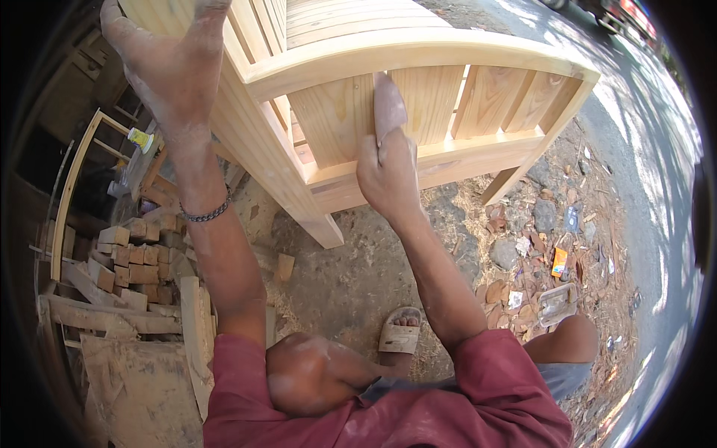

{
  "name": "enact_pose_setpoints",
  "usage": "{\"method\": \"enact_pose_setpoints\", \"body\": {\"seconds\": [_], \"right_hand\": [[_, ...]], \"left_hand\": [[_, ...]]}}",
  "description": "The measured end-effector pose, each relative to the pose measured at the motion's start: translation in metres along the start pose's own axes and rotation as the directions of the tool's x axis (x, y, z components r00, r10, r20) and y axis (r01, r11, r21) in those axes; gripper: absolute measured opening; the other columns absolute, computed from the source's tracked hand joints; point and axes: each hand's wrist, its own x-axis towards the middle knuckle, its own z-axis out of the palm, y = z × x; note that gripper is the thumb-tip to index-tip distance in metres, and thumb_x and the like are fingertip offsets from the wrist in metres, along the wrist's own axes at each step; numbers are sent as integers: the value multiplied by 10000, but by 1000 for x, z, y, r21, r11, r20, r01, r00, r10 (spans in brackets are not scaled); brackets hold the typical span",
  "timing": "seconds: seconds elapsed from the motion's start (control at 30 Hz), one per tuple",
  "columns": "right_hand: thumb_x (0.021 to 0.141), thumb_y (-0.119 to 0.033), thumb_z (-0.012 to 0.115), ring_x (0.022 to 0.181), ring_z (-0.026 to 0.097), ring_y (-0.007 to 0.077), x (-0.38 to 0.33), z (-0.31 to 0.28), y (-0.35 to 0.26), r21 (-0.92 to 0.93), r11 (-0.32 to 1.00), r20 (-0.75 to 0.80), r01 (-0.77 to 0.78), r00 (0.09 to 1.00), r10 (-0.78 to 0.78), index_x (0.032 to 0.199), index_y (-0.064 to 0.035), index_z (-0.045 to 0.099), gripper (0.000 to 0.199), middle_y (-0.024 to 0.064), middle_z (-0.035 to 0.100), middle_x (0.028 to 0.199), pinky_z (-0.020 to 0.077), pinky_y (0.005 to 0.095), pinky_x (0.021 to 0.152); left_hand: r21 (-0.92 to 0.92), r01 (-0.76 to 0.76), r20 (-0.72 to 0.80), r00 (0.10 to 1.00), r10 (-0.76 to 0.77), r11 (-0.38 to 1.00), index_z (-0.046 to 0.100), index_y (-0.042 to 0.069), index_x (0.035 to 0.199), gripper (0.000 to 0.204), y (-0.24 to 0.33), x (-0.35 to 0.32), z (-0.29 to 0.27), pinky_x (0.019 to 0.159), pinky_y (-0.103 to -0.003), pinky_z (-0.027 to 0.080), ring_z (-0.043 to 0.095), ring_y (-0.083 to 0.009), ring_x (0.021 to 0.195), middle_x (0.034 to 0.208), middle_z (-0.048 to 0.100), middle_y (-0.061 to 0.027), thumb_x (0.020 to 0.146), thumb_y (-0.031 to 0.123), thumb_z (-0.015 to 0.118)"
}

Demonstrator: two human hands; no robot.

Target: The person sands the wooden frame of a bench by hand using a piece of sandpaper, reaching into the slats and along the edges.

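Note:
A pale, unpainted wooden furniture frame (pixel 426 52) stands before me, with an arched top rail, upright slats and a broad corner post (pixel 269 160). My right hand (pixel 392 175) is closed around a flat mauve-grey piece of folded sandpaper (pixel 389 108). Its rounded end points up into the gap between two wide slats (pixel 427 101), just below the rail. At the upper left, my left hand (pixel 175 75) lies against the top of the post, thumb spread away from the other fingers. Its fingertips run out of the picture. Pale dust coats that hand.
Stacked wood offcuts (pixel 138 257) and boards (pixel 134 381) lie at the left, near a yellow cup (pixel 140 139). Stones, litter and a clear plastic tray (pixel 557 304) are scattered at the right. Beyond them runs a paved road (pixel 650 194), with a vehicle (pixel 616 16) at the far right.

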Motion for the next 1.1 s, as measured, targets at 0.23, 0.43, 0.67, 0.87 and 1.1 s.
{"method": "enact_pose_setpoints", "body": {"seconds": [0.23,0.43,0.67,0.87,1.1], "right_hand": [[886,-15,473,880,589,562,25,-9,-44,-8,993,101,-115,988,116,1186,76,497,315,362,614,884,463,556,767],[871,-27,501,862,617,535,8,1,-5,-50,998,-12,47,999,-47,1191,105,488,346,349,632,898,486,522,746],[862,-1,491,656,596,497,-1,8,26,-107,983,-79,152,984,-161,1075,128,504,249,326,579,722,460,513,595],[879,-9,483,625,584,482,-1,12,34,-154,988,-31,32,999,-37,1075,127,515,241,312,559,673,458,499,583],[873,4,472,684,633,482,12,2,-14,-140,989,-3,56,998,-57,1285,138,474,433,323,591,709,484,496,606]], "left_hand": [[-64,191,231,958,-172,979,563,-96,1238,645,8,0,-9,987,-348,488,640,-206,1053,1171,650,-154,794,266,861],[-107,95,204,976,-71,990,609,-55,1197,542,7,1,-4,967,-341,497,649,-198,1038,1163,667,-138,789,207,853],[-265,146,240,967,-81,953,490,-52,1310,573,18,-1,0,1012,-380,460,594,-252,1121,1213,609,-168,847,144,766],[-186,165,130,981,-142,968,448,-22,1349,586,26,-5,4,987,-347,464,590,-222,1096,1211,600,-132,862,105,749],[-137,152,171,977,-128,979,548,-56,1260,565,4,-5,1,975,-343,488,636,-211,1062,1177,654,-140,813,170,809]]}}
